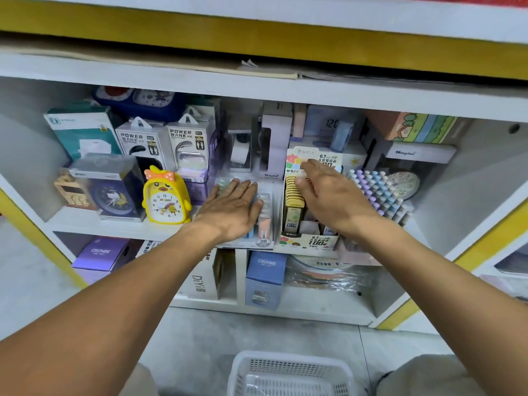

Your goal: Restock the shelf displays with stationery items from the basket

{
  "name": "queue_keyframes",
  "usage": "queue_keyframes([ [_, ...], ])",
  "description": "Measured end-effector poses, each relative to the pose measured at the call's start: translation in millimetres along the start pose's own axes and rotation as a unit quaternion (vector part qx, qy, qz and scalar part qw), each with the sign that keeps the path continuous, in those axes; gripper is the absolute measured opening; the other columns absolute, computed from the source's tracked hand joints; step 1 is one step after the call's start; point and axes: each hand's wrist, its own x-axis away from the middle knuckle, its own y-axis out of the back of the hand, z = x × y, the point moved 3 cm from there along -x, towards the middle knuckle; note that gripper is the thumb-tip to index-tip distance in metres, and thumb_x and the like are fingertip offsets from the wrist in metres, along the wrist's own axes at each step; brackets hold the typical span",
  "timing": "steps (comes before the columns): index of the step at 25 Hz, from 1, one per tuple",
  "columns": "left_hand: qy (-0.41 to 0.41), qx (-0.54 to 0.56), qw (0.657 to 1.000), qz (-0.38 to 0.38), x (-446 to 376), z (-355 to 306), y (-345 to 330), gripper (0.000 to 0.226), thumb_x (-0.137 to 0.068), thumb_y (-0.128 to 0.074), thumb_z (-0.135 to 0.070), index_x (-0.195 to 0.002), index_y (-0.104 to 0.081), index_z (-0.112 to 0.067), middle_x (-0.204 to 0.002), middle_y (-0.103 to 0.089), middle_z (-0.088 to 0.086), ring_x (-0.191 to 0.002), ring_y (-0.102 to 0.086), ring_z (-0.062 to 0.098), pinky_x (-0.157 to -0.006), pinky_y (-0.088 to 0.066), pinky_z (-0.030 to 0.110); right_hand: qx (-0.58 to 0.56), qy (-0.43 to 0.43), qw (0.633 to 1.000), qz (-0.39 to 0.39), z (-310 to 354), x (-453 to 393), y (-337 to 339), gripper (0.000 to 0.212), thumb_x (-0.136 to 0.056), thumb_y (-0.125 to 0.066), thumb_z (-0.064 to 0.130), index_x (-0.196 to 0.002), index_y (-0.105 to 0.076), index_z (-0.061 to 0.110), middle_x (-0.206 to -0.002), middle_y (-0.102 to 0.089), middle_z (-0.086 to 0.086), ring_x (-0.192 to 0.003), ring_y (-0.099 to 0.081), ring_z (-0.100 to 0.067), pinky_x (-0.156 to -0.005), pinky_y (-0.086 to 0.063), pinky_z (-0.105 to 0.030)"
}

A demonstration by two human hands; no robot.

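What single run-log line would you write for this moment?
left hand: flat on 2B lead display | right hand: fingers on 0.7 lead display | basket: on floor

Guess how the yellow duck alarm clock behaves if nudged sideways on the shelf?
The duck clock stands upright on a narrow base, so it probably tips rather than slides. Its moulded body looks light. Boxes sit close on both sides, so it would likely bump them.

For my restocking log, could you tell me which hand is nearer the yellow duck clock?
Left hand, just right of the yellow duck clock; right hand lies farther right.
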Motion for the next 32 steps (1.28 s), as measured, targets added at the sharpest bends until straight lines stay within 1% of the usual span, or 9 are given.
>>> queue_keyframes([
  [4,-0.002,-0.002,1.000,0.002,0.8,-0.3,-0.8,0.062,-0.103,-0.009,-0.051,-0.158,-0.004,-0.024,-0.166,0.000,-0.007,-0.152,0.005,0.013,-0.121,0.004,0.042,0.086,0.001,0.993,0.077,-4.4,9.2,-18.8,0.078,-0.096,-0.005,0.070,-0.160,0.003,0.026,-0.166,0.013,0.009,-0.154,0.008,-0.015,-0.123,0.003,-0.046],
  [10,0.014,0.007,1.000,-0.015,6.0,-15.2,13.6,0.060,-0.104,-0.012,-0.047,-0.158,-0.009,-0.020,-0.166,-0.005,-0.003,-0.152,0.000,0.014,-0.122,0.002,0.046,0.112,-0.009,0.990,0.088,-0.9,12.3,-26.1,0.074,-0.101,-0.010,0.065,-0.160,0.008,0.025,-0.165,0.019,0.008,-0.154,0.013,-0.014,-0.125,0.002,-0.047],
  [12,-0.014,0.027,0.996,-0.085,7.3,-36.0,28.3,0.058,-0.104,-0.017,-0.044,-0.156,-0.017,-0.019,-0.165,-0.014,-0.002,-0.152,-0.008,0.014,-0.123,-0.001,0.044,0.094,0.010,0.993,0.073,5.1,13.9,-15.2,0.070,-0.103,-0.015,0.060,-0.160,0.001,0.023,-0.168,0.012,0.006,-0.155,0.007,-0.014,-0.126,0.002,-0.043],
  [14,-0.047,0.044,0.987,-0.150,9.3,-58.4,41.9,0.056,-0.104,-0.020,-0.041,-0.155,-0.023,-0.018,-0.163,-0.022,-0.001,-0.150,-0.014,0.014,-0.122,-0.006,0.038,0.065,0.046,0.997,-0.008,11.3,16.5,5.9,0.064,-0.106,-0.022,0.052,-0.160,-0.015,0.019,-0.169,-0.008,0.000,-0.155,-0.008,-0.018,-0.125,-0.004,-0.039],
  [16,-0.064,0.045,0.983,-0.167,10.7,-75.8,46.7,0.056,-0.104,-0.021,-0.040,-0.154,-0.026,-0.017,-0.162,-0.025,0.001,-0.150,-0.018,0.015,-0.122,-0.008,0.036,0.036,0.057,0.994,-0.081,8.3,24.9,28.7,0.057,-0.106,-0.030,0.045,-0.155,-0.032,0.016,-0.164,-0.028,-0.004,-0.151,-0.025,-0.024,-0.123,-0.014,-0.038],
  [19,-0.074,0.036,0.987,-0.140,7.9,-95.9,42.7,0.056,-0.104,-0.020,-0.041,-0.155,-0.023,-0.018,-0.164,-0.021,0.000,-0.151,-0.014,0.015,-0.123,-0.005,0.037,0.055,0.027,0.993,-0.104,-15.5,42.2,44.2,0.055,-0.105,-0.035,0.043,-0.151,-0.039,0.013,-0.161,-0.034,-0.007,-0.148,-0.030,-0.026,-0.123,-0.019,-0.041],
  [23,-0.105,0.008,0.987,-0.124,-3.2,-122.7,35.0,0.060,-0.102,-0.014,-0.048,-0.157,-0.016,-0.022,-0.165,-0.013,-0.005,-0.152,-0.004,0.012,-0.123,0.001,0.038,0.067,-0.035,0.996,-0.037,-46.3,55.3,41.1,0.071,-0.102,-0.023,0.060,-0.159,-0.020,0.017,-0.168,-0.014,-0.005,-0.155,-0.012,-0.021,-0.125,-0.009,-0.047],
  [26,-0.103,-0.014,0.991,-0.081,-10.8,-127.8,23.3,0.066,-0.099,-0.005,-0.055,-0.158,-0.007,-0.025,-0.166,-0.002,-0.007,-0.152,0.004,0.011,-0.123,0.004,0.040,0.080,-0.055,0.995,0.001,-59.3,56.5,33.3,0.079,-0.098,-0.013,0.069,-0.160,-0.006,0.021,-0.169,-0.001,-0.002,-0.156,0.000,-0.020,-0.124,-0.003,-0.049],
  [32,-0.087,-0.028,0.995,-0.046,-15.1,-125.9,7.4,0.071,-0.096,0.000,-0.061,-0.158,0.001,-0.026,-0.165,0.007,-0.008,-0.151,0.010,0.012,-0.122,0.006,0.040,0.113,-0.074,0.990,0.040,-65.7,52.7,15.6,0.080,-0.098,-0.010,0.068,-0.160,-0.001,0.019,-0.169,0.000,0.000,-0.156,0.003,-0.021,-0.124,-0.003,-0.047],
])
